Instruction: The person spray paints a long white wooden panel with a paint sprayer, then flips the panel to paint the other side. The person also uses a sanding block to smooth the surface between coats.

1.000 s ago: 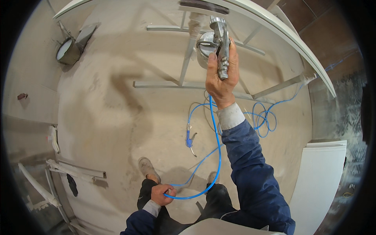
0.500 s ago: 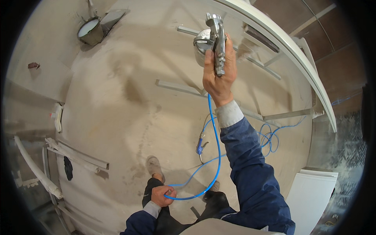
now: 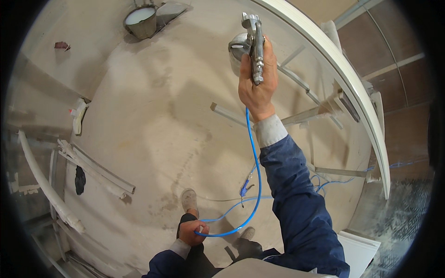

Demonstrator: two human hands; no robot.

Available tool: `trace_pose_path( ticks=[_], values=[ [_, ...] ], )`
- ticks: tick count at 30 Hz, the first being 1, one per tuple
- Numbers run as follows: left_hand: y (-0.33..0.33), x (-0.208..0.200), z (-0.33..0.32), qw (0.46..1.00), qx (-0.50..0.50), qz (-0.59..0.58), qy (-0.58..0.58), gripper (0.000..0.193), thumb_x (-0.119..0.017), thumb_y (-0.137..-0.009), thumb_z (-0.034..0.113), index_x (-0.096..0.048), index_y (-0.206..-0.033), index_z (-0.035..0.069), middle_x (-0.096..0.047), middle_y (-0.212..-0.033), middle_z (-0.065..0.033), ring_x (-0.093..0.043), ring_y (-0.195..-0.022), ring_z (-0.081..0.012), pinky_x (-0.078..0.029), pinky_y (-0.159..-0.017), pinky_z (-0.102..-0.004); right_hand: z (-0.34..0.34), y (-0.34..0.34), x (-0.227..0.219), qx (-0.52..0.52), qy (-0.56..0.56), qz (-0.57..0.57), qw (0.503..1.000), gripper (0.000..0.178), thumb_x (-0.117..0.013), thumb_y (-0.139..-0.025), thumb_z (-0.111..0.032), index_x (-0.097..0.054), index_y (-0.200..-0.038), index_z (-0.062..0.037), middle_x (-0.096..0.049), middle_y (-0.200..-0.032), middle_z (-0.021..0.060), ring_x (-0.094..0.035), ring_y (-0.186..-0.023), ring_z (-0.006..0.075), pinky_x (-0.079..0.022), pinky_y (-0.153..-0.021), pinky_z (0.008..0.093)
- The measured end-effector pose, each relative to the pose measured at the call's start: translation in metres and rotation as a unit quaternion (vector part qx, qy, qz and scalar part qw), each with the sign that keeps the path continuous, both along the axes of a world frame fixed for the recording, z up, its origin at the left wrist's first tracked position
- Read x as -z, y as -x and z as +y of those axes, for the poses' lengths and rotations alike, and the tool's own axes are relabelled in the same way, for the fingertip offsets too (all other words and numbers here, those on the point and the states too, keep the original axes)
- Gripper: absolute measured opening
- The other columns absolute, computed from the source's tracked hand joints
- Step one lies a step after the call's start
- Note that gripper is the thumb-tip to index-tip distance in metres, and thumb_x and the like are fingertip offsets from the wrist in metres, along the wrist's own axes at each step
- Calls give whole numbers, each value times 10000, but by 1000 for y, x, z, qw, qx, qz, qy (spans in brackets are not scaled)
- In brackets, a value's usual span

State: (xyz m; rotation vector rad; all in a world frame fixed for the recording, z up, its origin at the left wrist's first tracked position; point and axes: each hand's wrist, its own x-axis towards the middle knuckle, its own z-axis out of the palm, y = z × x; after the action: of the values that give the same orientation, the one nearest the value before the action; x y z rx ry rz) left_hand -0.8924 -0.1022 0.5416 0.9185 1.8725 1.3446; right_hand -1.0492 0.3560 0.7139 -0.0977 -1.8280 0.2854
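My right hand (image 3: 258,90) is stretched far forward, its fingers wrapped round a metal spray gun (image 3: 257,48) with a silver cup on its left side. The gun is close to the left edge of a long white panel (image 3: 331,55) that curves across the upper right. From beneath my right wrist a blue air hose (image 3: 258,171) hangs in a long loop and runs to my left hand (image 3: 192,232). Low in front of my body, the left hand is closed round this hose.
Metal stand bars (image 3: 296,78) reach out beneath the panel. A blue-handled air blow gun (image 3: 244,189) and more blue hose are beyond my feet. A bucket of white liquid (image 3: 141,21) stands far left. Wrapped rails (image 3: 92,169) are at left, white boards (image 3: 359,250) at lower right.
The view has turned, so the bucket and floor have shifted rightward in the picture. My feet have stepped, and the panel's near end reaches lower. Both hands keep their grips.
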Motion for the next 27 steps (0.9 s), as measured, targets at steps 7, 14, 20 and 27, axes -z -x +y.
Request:
trace_pose_path(
  ticks=[7, 14, 20, 27],
  values=[
    [39, -14, -2, 997, -40, -36, 49, 133, -810, -780, 164, -692, -748, 110, -467, -478, -1, -446, -407, -126, -355, -419, -308, -13, 90, -1, -55, 24, -15, 998, 599, -672, -912, 49, -468, -1475, 26, -649, -1186, 199, -661, -1022, 329, -538, -888, 405],
    [68, -19, -1, 995, -91, -43, 25, 137, -811, -782, 154, -689, -743, 105, -462, -481, -15, -449, -402, -140, -357, -415, -314, -33, 148, -4, -120, 58, -14, 991, 620, -666, -896, 73, -468, -1482, 24, -643, -1113, 167, -651, -941, 284, -541, -836, 376],
    [80, -16, -3, 995, -95, -35, 26, 146, -808, -782, 153, -682, -740, 91, -455, -483, -17, -454, -405, -146, -362, -418, -315, -49, 170, 1, -134, 52, -5, 990, 625, -643, -913, 64, -441, -1503, 23, -621, -1112, 153, -625, -919, 282, -530, -829, 366],
    [80, -4, -5, 994, -99, -41, 30, 130, -800, -760, 132, -678, -735, 96, -427, -465, -11, -431, -399, -150, -353, -418, -317, -47, 165, 15, -63, 55, 4, 996, 584, -595, -951, 45, -405, -1503, 48, -594, -1149, 167, -589, -1004, 293, -502, -896, 387]
  ],
)
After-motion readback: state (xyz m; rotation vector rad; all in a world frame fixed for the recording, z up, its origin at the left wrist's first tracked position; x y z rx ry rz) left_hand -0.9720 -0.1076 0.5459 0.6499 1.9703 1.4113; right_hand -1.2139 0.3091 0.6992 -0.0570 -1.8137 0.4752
